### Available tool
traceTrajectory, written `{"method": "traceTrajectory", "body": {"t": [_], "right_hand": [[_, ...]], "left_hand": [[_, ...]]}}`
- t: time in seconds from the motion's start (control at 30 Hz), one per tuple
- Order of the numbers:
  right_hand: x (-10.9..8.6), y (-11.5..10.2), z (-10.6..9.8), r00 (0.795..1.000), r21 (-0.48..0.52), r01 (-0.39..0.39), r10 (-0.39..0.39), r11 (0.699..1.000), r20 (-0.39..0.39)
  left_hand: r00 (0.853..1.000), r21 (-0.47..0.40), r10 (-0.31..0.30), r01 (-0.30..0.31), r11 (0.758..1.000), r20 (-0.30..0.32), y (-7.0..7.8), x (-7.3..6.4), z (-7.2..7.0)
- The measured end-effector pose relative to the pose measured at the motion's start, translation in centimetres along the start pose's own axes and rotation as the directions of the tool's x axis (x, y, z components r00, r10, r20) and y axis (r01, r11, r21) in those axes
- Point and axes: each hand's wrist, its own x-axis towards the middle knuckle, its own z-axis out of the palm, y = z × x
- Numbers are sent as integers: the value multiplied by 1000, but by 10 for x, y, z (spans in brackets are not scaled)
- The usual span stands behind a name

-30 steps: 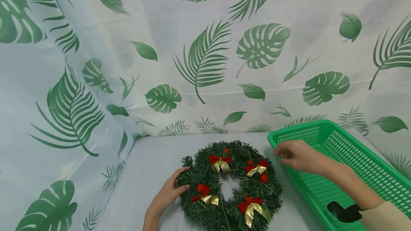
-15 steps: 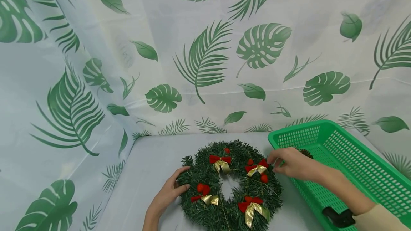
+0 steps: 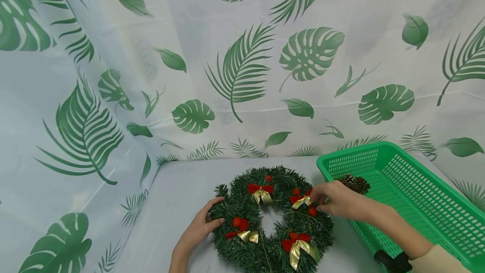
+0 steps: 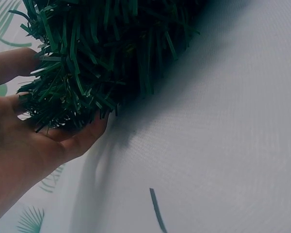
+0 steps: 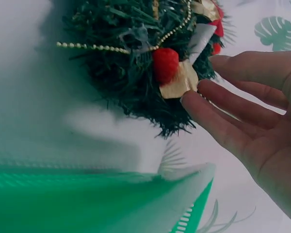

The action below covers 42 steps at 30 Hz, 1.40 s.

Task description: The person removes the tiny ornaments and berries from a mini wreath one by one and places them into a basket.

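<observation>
A green tinsel wreath [image 3: 261, 250] lies on the white table, trimmed with red-and-gold bows, red berries and a thin gold bead string [image 5: 94, 47]. My left hand [image 3: 197, 227] grips its left edge, thumb and fingers around the tinsel [image 4: 82, 73]. At the wreath's upper right, my right hand [image 3: 337, 200] reaches to a bow [image 3: 300, 201]. In the right wrist view the slightly bent fingers [image 5: 208, 116] have their tips right at the bow's gold ribbon [image 5: 177, 83], with gaps between them. A red berry [image 5: 166, 64] sits beside that ribbon.
To the right stands a green plastic basket [image 3: 447, 180] with slotted walls, its left side close to the wreath. Brown pine cones [image 3: 355, 183] lie in its far left part, partly behind my right hand. A leaf-printed white curtain [image 3: 242, 134] hangs behind and at the left.
My right hand has moved left and slightly down from over the basket's rim to the upper-right bow, uncovering the pine cones. The left hand and the wreath stay in place.
</observation>
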Motion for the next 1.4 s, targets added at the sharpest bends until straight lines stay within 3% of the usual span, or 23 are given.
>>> {"method": "traceTrajectory", "body": {"t": [0.33,0.7,1.1,1.4], "right_hand": [[4,5,16,999,-16,49,-48,999,8],[7,9,26,999,-125,35,-36,991,-4],[6,7,30,1000,-170,24,-27,985,-12],[5,4,28,1000,-101,-11,11,995,0]], "left_hand": [[1000,-5,-8,8,1000,7,-2,1,-1],[1000,-5,-20,20,1000,2,-1,1,-1],[1000,-4,-12,12,1000,-2,0,0,0],[1000,-12,-16,16,1000,-2,-1,0,0]]}}
